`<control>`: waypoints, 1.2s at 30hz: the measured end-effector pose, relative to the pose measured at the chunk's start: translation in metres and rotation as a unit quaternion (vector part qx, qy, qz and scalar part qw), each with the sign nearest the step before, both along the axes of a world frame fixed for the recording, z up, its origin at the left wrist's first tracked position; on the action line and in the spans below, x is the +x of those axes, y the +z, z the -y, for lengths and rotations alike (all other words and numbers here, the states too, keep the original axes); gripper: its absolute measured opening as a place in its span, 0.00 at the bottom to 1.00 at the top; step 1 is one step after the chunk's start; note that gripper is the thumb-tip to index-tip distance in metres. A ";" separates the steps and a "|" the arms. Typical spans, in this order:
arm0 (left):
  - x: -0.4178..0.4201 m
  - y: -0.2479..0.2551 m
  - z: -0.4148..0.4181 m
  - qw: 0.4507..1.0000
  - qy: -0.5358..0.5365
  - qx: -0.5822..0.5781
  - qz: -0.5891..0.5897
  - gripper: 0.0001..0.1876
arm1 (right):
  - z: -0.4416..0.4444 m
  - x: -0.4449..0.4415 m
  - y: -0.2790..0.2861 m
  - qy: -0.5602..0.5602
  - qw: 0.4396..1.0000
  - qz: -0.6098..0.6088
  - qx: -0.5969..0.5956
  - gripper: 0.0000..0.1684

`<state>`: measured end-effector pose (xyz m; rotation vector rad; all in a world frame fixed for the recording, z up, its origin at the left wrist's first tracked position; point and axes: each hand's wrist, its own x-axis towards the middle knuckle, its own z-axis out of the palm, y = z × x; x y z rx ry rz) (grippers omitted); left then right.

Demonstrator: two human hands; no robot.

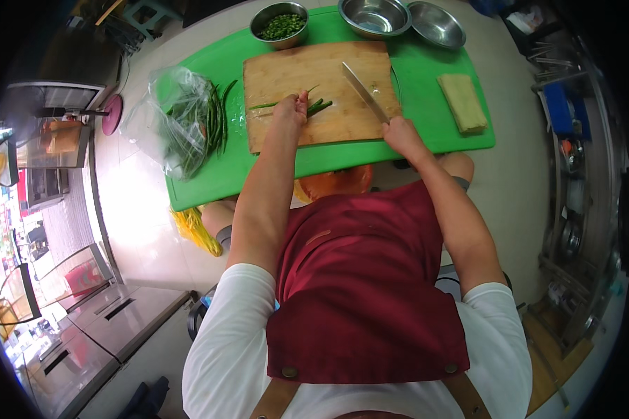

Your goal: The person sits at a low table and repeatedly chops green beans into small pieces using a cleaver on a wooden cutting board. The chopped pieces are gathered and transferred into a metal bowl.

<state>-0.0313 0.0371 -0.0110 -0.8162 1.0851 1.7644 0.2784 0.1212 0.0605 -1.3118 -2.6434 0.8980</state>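
My left hand (292,107) is closed on some green beans (318,107) above the left half of a wooden cutting board (325,68). Their cut ends stick out to its right, and a stem shows to its left. In my right hand (401,135), at the board's near right edge, is the handle of a kitchen knife (366,93). Its blade slants up and left over the board, apart from the beans. More long beans (221,118) lie left of the board beside a clear plastic bag (175,125). A steel bowl (279,42) beyond the board holds chopped green pieces.
The green table (220,183) carries two more steel bowls (375,18) (436,25) at its far side and a folded yellow cloth (462,102) at the right. An orange basin (338,180) shows below the near edge. A yellow bag (196,230) hangs low at the left.
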 end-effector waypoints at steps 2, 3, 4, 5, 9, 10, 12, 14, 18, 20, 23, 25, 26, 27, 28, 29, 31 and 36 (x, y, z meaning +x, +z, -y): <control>0.004 0.002 -0.002 1.000 -0.009 0.002 0.017 0.05 | 0.001 -0.001 0.004 -0.005 1.000 -0.002 -0.010 0.22; 0.005 0.002 -0.003 1.000 -0.013 0.003 0.025 0.05 | 0.001 0.000 0.004 -0.010 1.000 0.000 -0.014 0.22; 0.003 0.003 0.000 0.999 -0.035 0.013 0.019 0.05 | 0.000 -0.001 0.005 -0.014 1.000 0.001 -0.018 0.22; -0.001 0.004 0.007 0.998 -0.057 0.023 0.013 0.06 | 0.000 -0.001 0.006 -0.017 1.000 0.002 -0.022 0.22; 0.019 0.050 0.024 0.851 -0.238 -0.136 -0.448 0.11 | -0.001 0.003 0.003 -0.015 1.000 0.010 -0.016 0.22; 0.023 0.055 0.037 0.632 -0.295 -0.265 -0.666 0.14 | 0.000 0.001 0.005 -0.009 1.000 0.008 -0.013 0.22; 0.026 0.048 0.056 0.486 -0.347 -0.229 -0.768 0.16 | 0.004 -0.005 0.009 0.002 1.000 -0.004 -0.006 0.22; 0.029 0.038 0.065 0.410 -0.378 -0.226 -0.799 0.18 | 0.014 -0.014 0.010 0.012 1.000 -0.027 -0.001 0.22; 0.029 0.018 0.068 0.345 -0.387 -0.227 -0.824 0.17 | 0.047 -0.033 -0.008 -0.044 0.998 -0.035 -0.033 0.23; 0.031 0.015 0.069 0.334 -0.408 -0.254 -0.811 0.16 | 0.061 -0.040 -0.009 -0.038 0.998 -0.034 -0.038 0.23; 0.041 0.023 0.067 0.302 -0.380 -0.251 -0.837 0.12 | 0.070 -0.048 -0.013 -0.042 0.998 -0.044 -0.026 0.22; 0.042 0.018 0.068 0.315 -0.374 -0.249 -0.836 0.11 | 0.075 -0.054 -0.007 -0.045 0.997 -0.048 -0.037 0.23; 0.042 0.016 0.069 0.322 -0.371 -0.248 -0.835 0.10 | 0.076 -0.056 -0.006 -0.040 0.997 -0.046 -0.038 0.23; 0.042 0.016 0.069 0.335 -0.370 -0.239 -0.833 0.10 | 0.077 -0.056 -0.006 -0.037 0.998 -0.042 -0.038 0.23; 0.041 0.016 0.069 0.349 -0.369 -0.231 -0.830 0.10 | 0.076 -0.056 -0.005 -0.034 0.998 -0.039 -0.038 0.23; 0.042 0.016 0.069 0.362 -0.368 -0.222 -0.827 0.10 | 0.076 -0.055 -0.005 -0.037 0.998 -0.036 -0.047 0.23; 0.043 0.018 0.069 0.358 -0.362 -0.218 -0.832 0.11 | 0.074 -0.054 -0.003 -0.043 0.996 -0.029 -0.066 0.23; 0.048 0.017 0.063 0.360 -0.356 -0.227 -0.832 0.12 | 0.077 -0.053 -0.002 -0.037 0.997 -0.024 -0.070 0.25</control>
